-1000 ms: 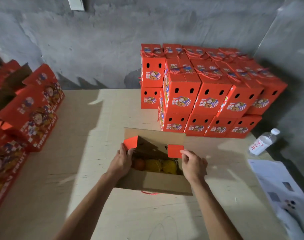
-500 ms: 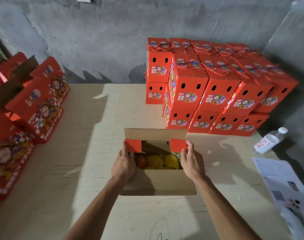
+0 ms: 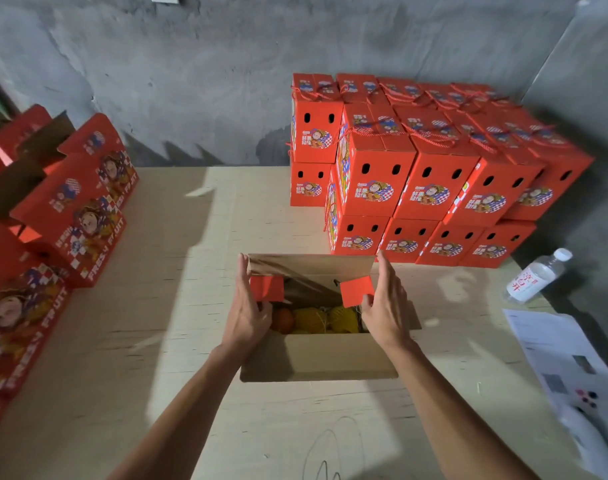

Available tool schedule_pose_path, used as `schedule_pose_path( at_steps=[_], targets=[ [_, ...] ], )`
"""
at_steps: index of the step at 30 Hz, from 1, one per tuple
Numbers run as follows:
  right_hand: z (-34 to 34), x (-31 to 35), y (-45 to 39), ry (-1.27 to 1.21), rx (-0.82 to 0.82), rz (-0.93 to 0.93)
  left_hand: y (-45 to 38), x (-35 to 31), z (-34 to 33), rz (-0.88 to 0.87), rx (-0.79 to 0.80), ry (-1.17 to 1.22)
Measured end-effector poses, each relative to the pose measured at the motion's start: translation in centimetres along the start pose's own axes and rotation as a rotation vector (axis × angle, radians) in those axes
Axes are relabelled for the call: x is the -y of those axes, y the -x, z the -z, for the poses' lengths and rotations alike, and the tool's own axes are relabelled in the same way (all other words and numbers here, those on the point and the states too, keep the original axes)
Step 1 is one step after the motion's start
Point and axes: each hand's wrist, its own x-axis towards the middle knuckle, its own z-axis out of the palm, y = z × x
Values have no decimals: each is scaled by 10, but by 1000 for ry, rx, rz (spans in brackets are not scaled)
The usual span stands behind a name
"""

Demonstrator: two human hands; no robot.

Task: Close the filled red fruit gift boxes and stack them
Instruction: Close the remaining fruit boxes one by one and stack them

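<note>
An open fruit gift box (image 3: 316,358) stands on the table in front of me, its brown inner flaps showing. Orange and yellow fruit (image 3: 313,320) lies inside. My left hand (image 3: 248,306) lies flat against the box's left side with straight fingers, pressing the small red left flap (image 3: 268,288) inward. My right hand (image 3: 385,303) presses the right side, thumb on the small red right flap (image 3: 356,291). The far flap (image 3: 309,264) stands upright. A two-layer stack of closed red boxes (image 3: 416,174) sits at the back right.
Several open red boxes (image 3: 70,209) stand along the table's left edge. A water bottle (image 3: 534,277) lies at the right, with white papers (image 3: 565,368) at the right edge. A grey concrete wall runs behind. The wooden table (image 3: 157,306) shows bare between the groups.
Both hands moved from pinching the small red side flaps to lying along the box's sides, fingers stretched toward the far flap. The side flaps have folded further inward.
</note>
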Motion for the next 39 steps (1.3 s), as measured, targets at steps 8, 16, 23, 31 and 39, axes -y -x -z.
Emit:
schedule_pose_path(
  at_steps=[8, 16, 23, 31, 39],
  targets=[
    [-1, -4, 6, 138, 42, 113, 5, 1, -4, -67, -47, -389],
    [-2, -2, -1, 16, 321, 56, -26, -1, -2, 83, 345, -496],
    [3, 10, -15, 101, 331, 20, -48, -8, 4, -83, 359, -777],
    [21, 29, -29, 480, 467, 118, -48, -37, -12, -52, 449, -1073],
    [2, 83, -3, 231, 399, -279, 5, -76, -46, 153, 459, -1097]
  ],
)
